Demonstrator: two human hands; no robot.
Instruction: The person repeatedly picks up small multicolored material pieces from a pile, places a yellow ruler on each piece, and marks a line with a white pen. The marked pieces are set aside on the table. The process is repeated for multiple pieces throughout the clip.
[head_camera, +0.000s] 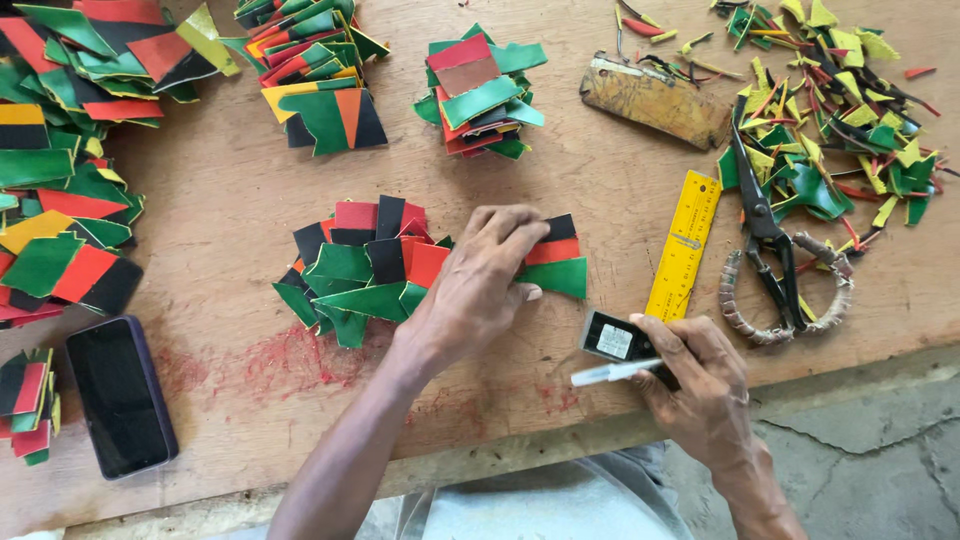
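From the head camera, the left hand (478, 290) lies spread, palm down, on a small flat leather piece striped black, red and green (556, 262), pressing it to the brown wooden surface (230, 200) near the middle of its near edge. Just left of that hand, and partly under its fingers, sits a loose pile of green, red and black leather offcuts (355, 268).

The right hand (695, 385) is closed around a small black block with a pale label (610, 338) and a thin white pen (612, 374), both sticking out to the left; the hand rests at the near edge of the surface, right of the striped piece and close to it.

Just beyond the right hand lies a yellow ruler (684, 246), tilted, and beside it black scissors with cord-wrapped handles (776, 275). Toward the far right corner is a heap of thin yellow, green and red trimmings (840, 100), with a worn brown flat tool (655, 100) beside it. More stacks of coloured pieces (480, 90) line the far edge and the left edge. A dark phone (120, 395) lies by the near left corner.
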